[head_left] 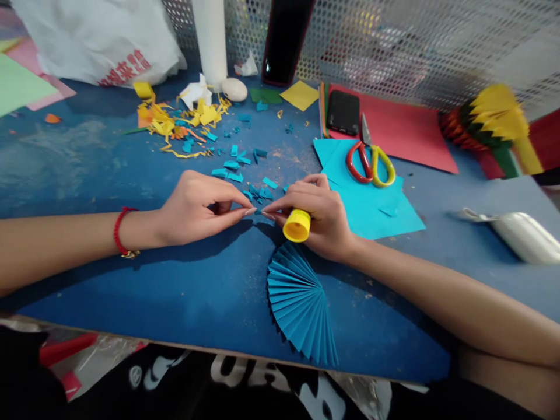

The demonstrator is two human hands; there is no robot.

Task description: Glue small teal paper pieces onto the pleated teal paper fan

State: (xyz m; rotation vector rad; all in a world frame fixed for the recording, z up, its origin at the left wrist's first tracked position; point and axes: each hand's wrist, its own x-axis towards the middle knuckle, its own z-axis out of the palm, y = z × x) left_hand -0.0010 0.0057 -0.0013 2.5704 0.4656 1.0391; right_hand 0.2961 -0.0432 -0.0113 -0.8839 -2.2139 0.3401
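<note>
My left hand [203,207] is closed in a pinch, thumb and forefinger meeting on a tiny blue bit of paper [258,212] between my two hands. Facing it, my right hand [317,213] has thumb and forefinger close together at that bit, while its other fingers curl round a yellow glue stick [297,226] with its open end toward me. Just below my right hand, a pleated blue paper fan [301,303] lies spread on the blue table [175,291]. Small blue paper scraps [258,192] are scattered beyond my fingertips.
Scissors [371,164] rest on light-blue paper [371,204] at the right, near red paper [406,128] and a black device [343,111]. Yellow shreds [184,122], a white bag [105,41], a white roll [210,46] and an upright phone [286,41] stand or lie farther back.
</note>
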